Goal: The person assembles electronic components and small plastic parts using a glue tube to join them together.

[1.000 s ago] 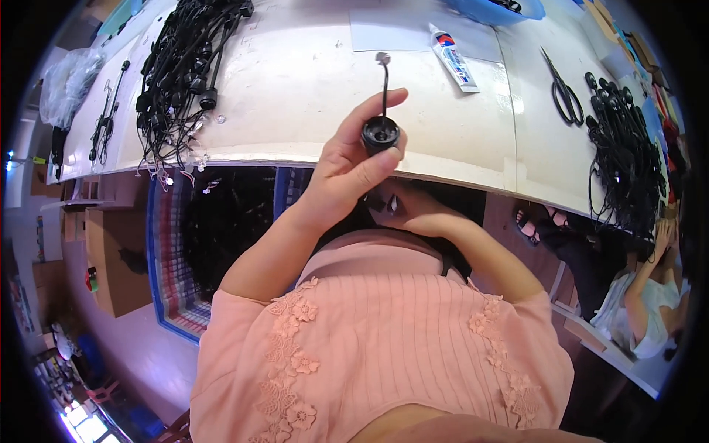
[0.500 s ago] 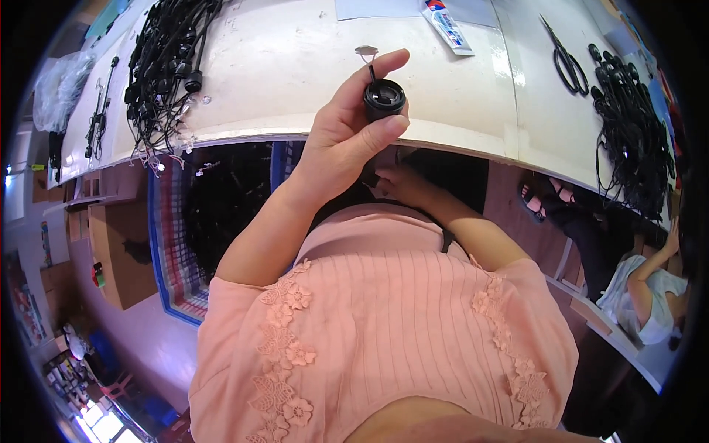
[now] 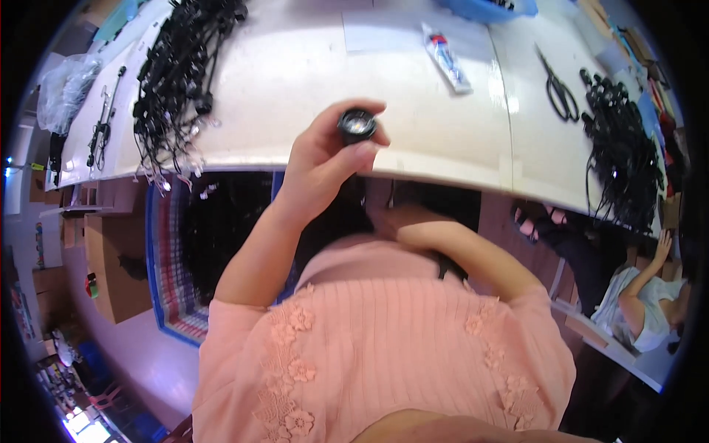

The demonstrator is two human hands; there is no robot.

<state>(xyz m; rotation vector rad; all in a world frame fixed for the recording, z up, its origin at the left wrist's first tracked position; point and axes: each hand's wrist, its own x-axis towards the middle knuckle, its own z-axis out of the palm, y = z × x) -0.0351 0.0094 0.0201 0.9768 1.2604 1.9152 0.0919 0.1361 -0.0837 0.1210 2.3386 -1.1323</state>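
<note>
My left hand (image 3: pixel 325 159) is raised over the near edge of the white table (image 3: pixel 288 111). Its thumb and fingers wrap round a small black cylindrical socket (image 3: pixel 358 125). The socket's round mouth faces up toward me and shows a shiny, bright inside. Below the table edge, close to my waist, is my right hand (image 3: pixel 395 223). Shadow and blur hide its fingers, and what it may hold does not show. On the table beyond the left hand lies a toothpaste-like tube (image 3: pixel 447 63), white with blue and red.
A heap of black cords (image 3: pixel 181 74) hangs over the table's left edge, with another bundle (image 3: pixel 620 140) at the right. Black scissors (image 3: pixel 559 92) lie beside that bundle. A blue container (image 3: pixel 491 9) stands at the far side. A person (image 3: pixel 642 299) sits at the right.
My left hand has tilted the socket; the wire and metal disc that stuck up from it no longer show. The view has shifted, bringing the blue container in. My right hand is now blurred.
</note>
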